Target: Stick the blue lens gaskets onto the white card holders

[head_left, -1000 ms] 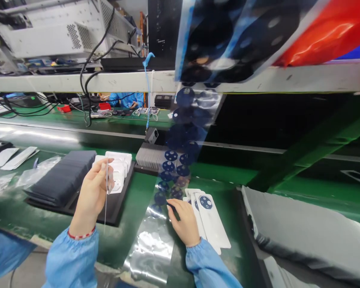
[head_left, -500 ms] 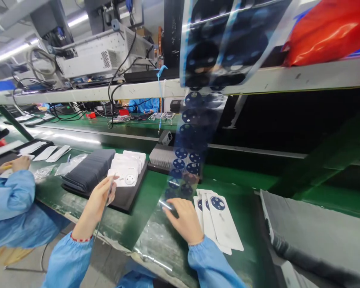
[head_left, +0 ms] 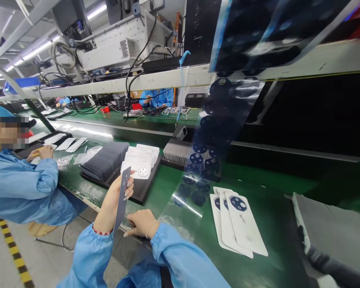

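Note:
My left hand (head_left: 111,204) is raised above the table's front edge, closed around a grey phone back panel (head_left: 122,200) that stands tilted, nearly edge-on to me. Just right of it is my right hand (head_left: 143,223), thumb apart from its bent fingers, with nothing visible in it. A clear film strip (head_left: 184,190) with dark blue round camera stickers hangs from the shelf and lies on the table beyond my right hand. Farther right, several white phone back panels (head_left: 247,228) overlap, dark blue rounds at their camera ends.
Behind my left hand, a black tray (head_left: 141,194) carries white panels (head_left: 141,160) and a row of grey panels (head_left: 106,160). Another upright row (head_left: 177,150) stands behind the film. A co-worker (head_left: 21,176) sits at left. Grey padding (head_left: 336,228) lies at right, beneath a long shelf (head_left: 156,82).
My right hand has left the film and moved left toward the table edge. The panel in my left hand has turned, showing more of its face. The view has swung left.

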